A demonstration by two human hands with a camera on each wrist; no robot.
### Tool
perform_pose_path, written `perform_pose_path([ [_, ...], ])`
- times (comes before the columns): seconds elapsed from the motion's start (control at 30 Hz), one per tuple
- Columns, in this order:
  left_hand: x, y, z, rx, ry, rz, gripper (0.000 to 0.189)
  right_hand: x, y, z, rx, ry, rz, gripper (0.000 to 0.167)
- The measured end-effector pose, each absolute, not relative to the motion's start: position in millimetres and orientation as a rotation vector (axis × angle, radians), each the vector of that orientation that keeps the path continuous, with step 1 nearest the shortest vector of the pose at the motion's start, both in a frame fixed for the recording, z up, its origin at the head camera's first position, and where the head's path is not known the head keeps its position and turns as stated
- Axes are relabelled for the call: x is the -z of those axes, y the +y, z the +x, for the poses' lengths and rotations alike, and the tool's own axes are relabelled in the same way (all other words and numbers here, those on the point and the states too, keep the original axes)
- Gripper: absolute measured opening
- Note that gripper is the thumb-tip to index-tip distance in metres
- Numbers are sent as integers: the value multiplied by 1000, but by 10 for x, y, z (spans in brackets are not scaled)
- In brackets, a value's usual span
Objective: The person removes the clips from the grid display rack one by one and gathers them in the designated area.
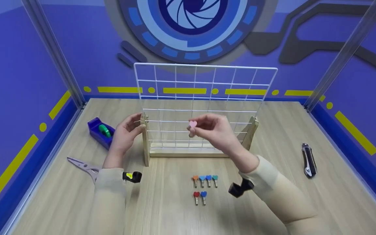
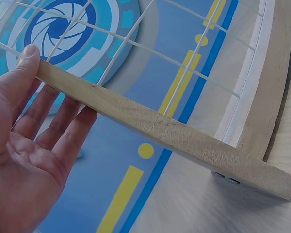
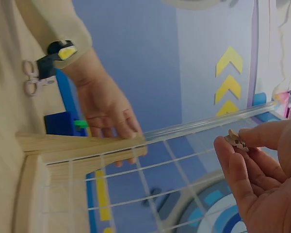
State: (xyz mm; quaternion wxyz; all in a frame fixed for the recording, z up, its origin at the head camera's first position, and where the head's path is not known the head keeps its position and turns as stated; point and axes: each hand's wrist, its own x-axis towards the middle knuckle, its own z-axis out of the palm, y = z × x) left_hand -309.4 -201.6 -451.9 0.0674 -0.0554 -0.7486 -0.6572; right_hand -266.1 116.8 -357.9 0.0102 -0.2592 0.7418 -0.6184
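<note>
A white wire grid stands in a wooden base with upright side posts. My left hand grips the top of the left wooden post, thumb on the near side and fingers behind, as the left wrist view shows. In front of the grid my right hand pinches a small clothespin with a pink heart between thumb and fingertips. The back of that clothespin shows in the right wrist view. Several heart clothespins lie in a row on the table, with a red one and a blue one nearer me.
Left of the grid sits a purple tape dispenser with a green roll. Scissors lie by my left sleeve, partly covered by it. A utility knife rests at the right of the table. Blue-purple walls enclose the back and sides.
</note>
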Motion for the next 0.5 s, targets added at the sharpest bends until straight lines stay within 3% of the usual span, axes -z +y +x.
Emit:
perform_pose_path([
  [0.5, 4517, -2008, -3090, 1970, -2251, -170, 50, 4123, 1481, -2505, 1816, 2407, -604, 23],
])
